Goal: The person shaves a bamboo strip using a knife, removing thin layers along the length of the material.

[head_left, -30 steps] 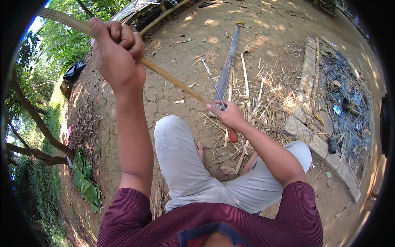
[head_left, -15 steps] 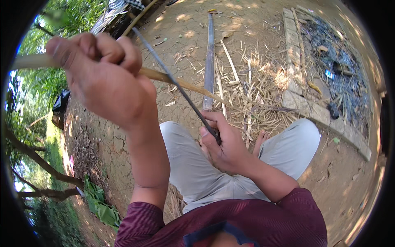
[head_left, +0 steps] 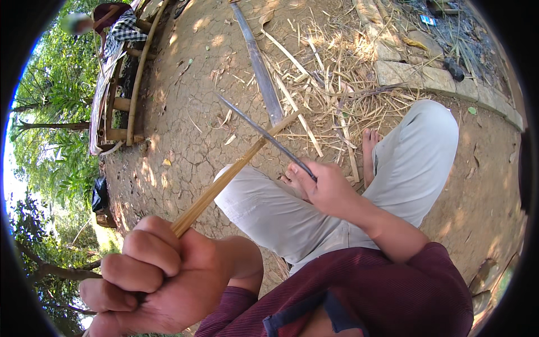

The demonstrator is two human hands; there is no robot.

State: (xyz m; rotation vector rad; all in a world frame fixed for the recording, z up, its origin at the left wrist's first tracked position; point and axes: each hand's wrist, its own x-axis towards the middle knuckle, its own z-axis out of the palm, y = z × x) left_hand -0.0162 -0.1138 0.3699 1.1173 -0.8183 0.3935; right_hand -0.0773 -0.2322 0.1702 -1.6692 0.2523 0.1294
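My left hand (head_left: 168, 275), large and close at the lower left, is closed round a pale brown bamboo strip (head_left: 216, 188). That strip slants up and right, away from the fist, over my left knee. My right hand (head_left: 331, 191), in front of my lap, is closed round the lower end of a knife, its handle hidden by the fingers. The narrow dark blade (head_left: 247, 119) points up and left and crosses the strip near the strip's far end. From this angle it seems to lie against the strip, with the exact contact too small to tell.
A dark bamboo length (head_left: 259, 73) lies on the cracked earth ahead. Pale shavings (head_left: 342, 106) are scattered beside it, near my bare feet. A raised slab edge (head_left: 438, 77) borders ash at the upper right. At the upper left, a person is by a bamboo bench (head_left: 135, 92) with checkered cloth (head_left: 124, 29).
My left hand has moved down and nearer, turning the strip to a steeper slant. The knife remains in my right hand, its blade now tilted flatter. The view has shifted, showing more of the bench.
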